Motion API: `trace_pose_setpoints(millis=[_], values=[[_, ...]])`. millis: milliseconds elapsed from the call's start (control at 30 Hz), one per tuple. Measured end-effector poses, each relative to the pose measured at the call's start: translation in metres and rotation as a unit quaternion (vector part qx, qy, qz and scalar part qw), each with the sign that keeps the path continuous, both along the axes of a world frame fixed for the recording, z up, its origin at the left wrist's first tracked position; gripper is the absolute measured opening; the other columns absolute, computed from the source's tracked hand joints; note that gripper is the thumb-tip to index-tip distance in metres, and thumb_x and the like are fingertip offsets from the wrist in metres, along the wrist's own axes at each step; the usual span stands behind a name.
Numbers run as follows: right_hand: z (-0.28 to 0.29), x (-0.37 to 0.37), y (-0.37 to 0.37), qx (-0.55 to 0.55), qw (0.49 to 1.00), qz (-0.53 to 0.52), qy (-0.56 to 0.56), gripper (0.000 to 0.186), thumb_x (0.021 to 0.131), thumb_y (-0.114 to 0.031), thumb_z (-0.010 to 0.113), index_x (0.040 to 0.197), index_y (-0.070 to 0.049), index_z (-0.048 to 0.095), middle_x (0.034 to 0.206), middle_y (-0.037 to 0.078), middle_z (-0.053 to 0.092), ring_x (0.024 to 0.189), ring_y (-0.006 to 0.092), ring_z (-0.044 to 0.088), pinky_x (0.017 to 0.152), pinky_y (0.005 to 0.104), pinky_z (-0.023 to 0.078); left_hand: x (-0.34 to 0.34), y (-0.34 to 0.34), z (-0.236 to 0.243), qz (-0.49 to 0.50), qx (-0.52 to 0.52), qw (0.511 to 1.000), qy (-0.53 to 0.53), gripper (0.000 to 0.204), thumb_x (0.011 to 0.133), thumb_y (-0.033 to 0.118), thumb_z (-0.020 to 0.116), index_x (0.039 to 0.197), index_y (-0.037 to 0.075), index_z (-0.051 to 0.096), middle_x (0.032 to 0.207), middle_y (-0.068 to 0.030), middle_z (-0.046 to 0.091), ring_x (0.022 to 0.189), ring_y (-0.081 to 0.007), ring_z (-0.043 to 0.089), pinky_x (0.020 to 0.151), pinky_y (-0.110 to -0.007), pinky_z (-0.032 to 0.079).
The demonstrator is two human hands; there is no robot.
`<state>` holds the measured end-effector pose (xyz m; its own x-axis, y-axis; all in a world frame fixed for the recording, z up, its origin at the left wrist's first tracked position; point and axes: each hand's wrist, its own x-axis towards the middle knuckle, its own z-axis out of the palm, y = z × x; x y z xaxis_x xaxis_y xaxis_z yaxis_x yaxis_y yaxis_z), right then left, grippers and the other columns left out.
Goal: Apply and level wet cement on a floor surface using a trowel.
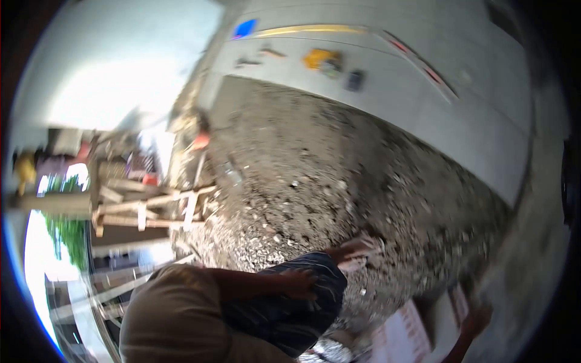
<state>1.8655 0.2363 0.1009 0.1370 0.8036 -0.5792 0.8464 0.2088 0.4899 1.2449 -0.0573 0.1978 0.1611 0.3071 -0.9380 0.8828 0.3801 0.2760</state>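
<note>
My left hand (299, 284) lies on the dark striped shorts (284, 317) over my bent leg, its fingers stretched out and holding nothing. My right hand (477, 320) is at the lower right, beside the upper edge of a brownish-grey slab-like piece (445, 317). Blur and shadow hide its fingers, so I cannot make out whether it touches or grips anything. Left of that piece stands a pale carton (402, 336) with reddish print. My sandalled foot (361, 249) rests on the gravelly ground (296, 212).
Pale floor tiles (387, 109) border the gravel. On them lie a long yellow strip (308, 28), a red-and-white level-like bar (423, 66), a yellow bag (319, 58), a dark block-shaped item (354, 80) and small tools (248, 62). A wooden frame (145, 209) stands left.
</note>
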Motion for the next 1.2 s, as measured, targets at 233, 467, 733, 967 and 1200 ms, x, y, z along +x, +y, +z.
trace_pose_setpoints(millis=[233,467,733,967,1200], values=[[0.009,0.032,0.022,0.075,0.967,0.206,-0.13,0.073,0.096,-0.053,0.062,0.147,-0.002,0.051,0.154,0.03,0.047,0.14,0.0348,0.052,0.108,0.0583,0.047,0.059,0.02,0.021,-0.06,-0.032,0.997,0.032,0.1,0.089,0.07,0.061,0.163,0.013,0.027,0.169,-0.0243,0.022,0.153,-0.0426,0.028,0.109,-0.058,0.041],[0.01,0.019,0.03,-0.012,0.998,0.03,-0.06,0.073,0.095,-0.021,0.051,0.161,0.002,0.028,0.168,0.021,0.029,0.157,0.0338,0.024,0.128,0.053,0.012,0.106,0.004,0.019,0.016,0.004,0.999,0.039,0.091,0.09,0.062,0.064,0.16,0.015,0.033,0.164,-0.0274,0.028,0.15,-0.0468,0.031,0.109,-0.059,0.04],[0.025,0.023,0.011,-0.05,0.998,0.024,-0.02,0.076,0.091,-0.032,0.056,0.158,0.0,0.037,0.169,0.021,0.024,0.158,0.0402,0.018,0.129,0.0568,0.006,0.179,-0.02,0.03,0.044,0.088,0.988,0.12,0.081,0.092,0.052,0.065,0.158,0.016,0.035,0.163,-0.0299,0.028,0.149,-0.0508,0.03,0.113,-0.062,0.036],[0.006,0.055,0.015,-0.062,0.997,0.045,-0.029,0.084,0.088,-0.039,0.06,0.159,-0.002,0.036,0.171,0.019,0.021,0.159,0.0396,0.013,0.129,0.0575,0.005,0.18,-0.054,0.003,0.082,0.023,0.993,0.083,0.095,0.085,0.059,0.07,0.162,0.018,0.031,0.162,-0.032,0.028,0.145,-0.0506,0.038,0.112,-0.06,0.04],[0.017,0.045,0.012,-0.015,0.998,0.066,-0.016,0.081,0.089,-0.038,0.06,0.158,-0.002,0.038,0.171,0.016,0.021,0.159,0.0363,0.016,0.129,0.058,0.006,0.173,-0.056,0.005,0.099,-0.018,0.992,0.078,0.098,0.085,0.063,0.069,0.162,0.018,0.029,0.163,-0.0343,0.026,0.143,-0.0519,0.041,0.11,-0.057,0.044]])
